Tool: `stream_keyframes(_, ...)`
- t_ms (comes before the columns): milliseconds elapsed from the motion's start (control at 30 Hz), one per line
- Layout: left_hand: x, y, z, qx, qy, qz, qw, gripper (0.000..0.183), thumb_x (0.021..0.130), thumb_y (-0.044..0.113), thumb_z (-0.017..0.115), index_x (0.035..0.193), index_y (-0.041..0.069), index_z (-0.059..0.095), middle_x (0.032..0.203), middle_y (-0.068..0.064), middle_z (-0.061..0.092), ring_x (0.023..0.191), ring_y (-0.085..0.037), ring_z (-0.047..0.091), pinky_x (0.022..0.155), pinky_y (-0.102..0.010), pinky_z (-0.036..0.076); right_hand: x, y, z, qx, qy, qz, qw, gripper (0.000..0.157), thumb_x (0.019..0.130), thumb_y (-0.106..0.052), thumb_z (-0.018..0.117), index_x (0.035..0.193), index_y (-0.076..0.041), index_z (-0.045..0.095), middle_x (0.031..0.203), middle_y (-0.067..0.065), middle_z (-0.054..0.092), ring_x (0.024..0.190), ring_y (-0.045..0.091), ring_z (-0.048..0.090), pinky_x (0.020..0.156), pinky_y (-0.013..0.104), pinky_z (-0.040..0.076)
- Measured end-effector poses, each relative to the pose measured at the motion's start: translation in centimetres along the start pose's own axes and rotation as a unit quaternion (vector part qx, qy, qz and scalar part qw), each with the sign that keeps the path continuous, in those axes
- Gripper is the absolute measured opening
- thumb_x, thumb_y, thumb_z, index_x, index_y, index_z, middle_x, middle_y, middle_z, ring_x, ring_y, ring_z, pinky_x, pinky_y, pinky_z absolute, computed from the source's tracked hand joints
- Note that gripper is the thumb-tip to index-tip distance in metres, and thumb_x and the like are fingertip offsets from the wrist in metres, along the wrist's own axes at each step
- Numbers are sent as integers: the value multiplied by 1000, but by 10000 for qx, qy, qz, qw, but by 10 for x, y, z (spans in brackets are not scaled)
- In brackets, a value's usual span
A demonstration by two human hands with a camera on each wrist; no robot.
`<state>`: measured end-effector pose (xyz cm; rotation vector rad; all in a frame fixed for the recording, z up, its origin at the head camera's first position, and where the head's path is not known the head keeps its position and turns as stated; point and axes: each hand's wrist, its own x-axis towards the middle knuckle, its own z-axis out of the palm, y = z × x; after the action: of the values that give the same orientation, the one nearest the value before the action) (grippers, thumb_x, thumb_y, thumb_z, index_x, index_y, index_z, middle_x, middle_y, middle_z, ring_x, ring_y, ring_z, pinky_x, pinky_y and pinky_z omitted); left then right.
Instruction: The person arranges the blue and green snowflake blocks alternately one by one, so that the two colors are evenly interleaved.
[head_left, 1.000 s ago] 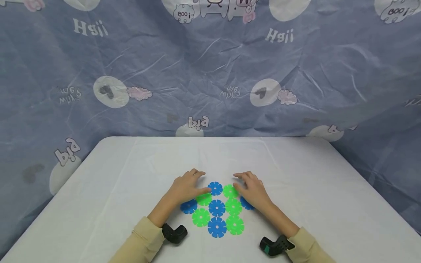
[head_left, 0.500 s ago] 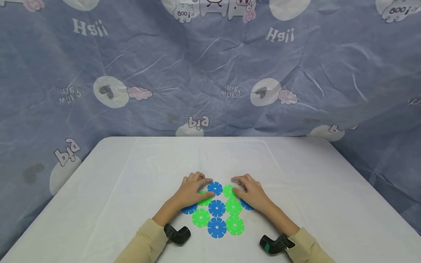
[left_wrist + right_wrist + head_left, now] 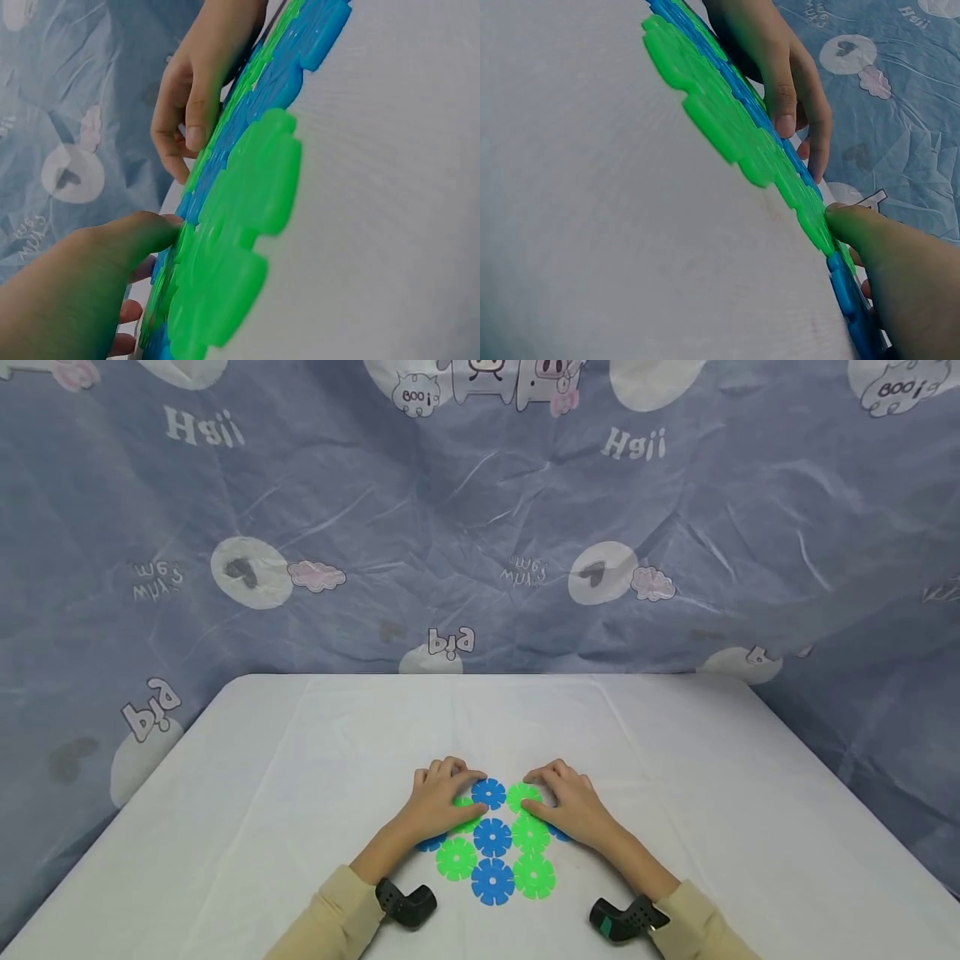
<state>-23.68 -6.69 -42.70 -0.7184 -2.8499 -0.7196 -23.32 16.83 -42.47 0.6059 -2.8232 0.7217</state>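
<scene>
Several flat, slotted building discs, blue and green, lie in a cluster on the white table. My left hand (image 3: 435,802) has thumb and index finger at opposite edges of the top blue disc (image 3: 489,794). Across from it, my right hand (image 3: 573,806) spans the top green disc (image 3: 522,795) the same way, thumb low and index finger high. The left hand and forearm partly cover a green disc (image 3: 467,823) and a blue disc (image 3: 431,844); the right hand mostly hides another blue disc (image 3: 558,834). Thumbs of the left hand (image 3: 90,270) and right hand (image 3: 900,262) reach the discs' edges.
Below the hands lie a middle blue disc (image 3: 492,837), a lower blue disc (image 3: 492,882) and green discs (image 3: 533,876) beside them. The white table (image 3: 300,793) extends around the cluster, with a printed blue cloth (image 3: 450,527) hanging behind it.
My left hand has moved right and its fingertips have come to the top blue disc. The right hand's thumb and index finger have shifted left onto the top green disc.
</scene>
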Motion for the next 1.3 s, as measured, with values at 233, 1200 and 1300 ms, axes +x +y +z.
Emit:
stream_keyframes(233, 0, 1, 1, -189, 49, -93, 9998, 46, 79, 46, 62, 119, 23, 58, 115, -5, 47, 101, -20, 39, 78, -39, 23, -1, -2, -1, 35, -58, 99, 9999, 38, 81, -44, 62, 107, -17, 61, 103, 1, 53, 96, 16, 50, 80, 36, 32)
stream_keyframes(1200, 4, 1, 0, -2064, 324, -476, 9768, 32, 80, 24, 68, 108, 18, 54, 95, 0, 62, 98, -19, 49, 84, -38, 22, 2, -7, -1, 516, -83, 276, 9983, 43, 73, -40, 72, 106, -15, 58, 98, -3, 55, 88, 11, 48, 81, 35, 30)
stream_keyframes(1300, 2, 2, 0, -2213, 288, -650, 9726, 30, 80, 22, 68, 106, 20, 55, 91, 2, 62, 96, -17, 49, 81, -37, 23, 1, -8, -1, 754, -216, 434, 9960, 43, 73, -37, 73, 106, -16, 55, 85, -4, 52, 77, 9, 43, 78, 33, 28)
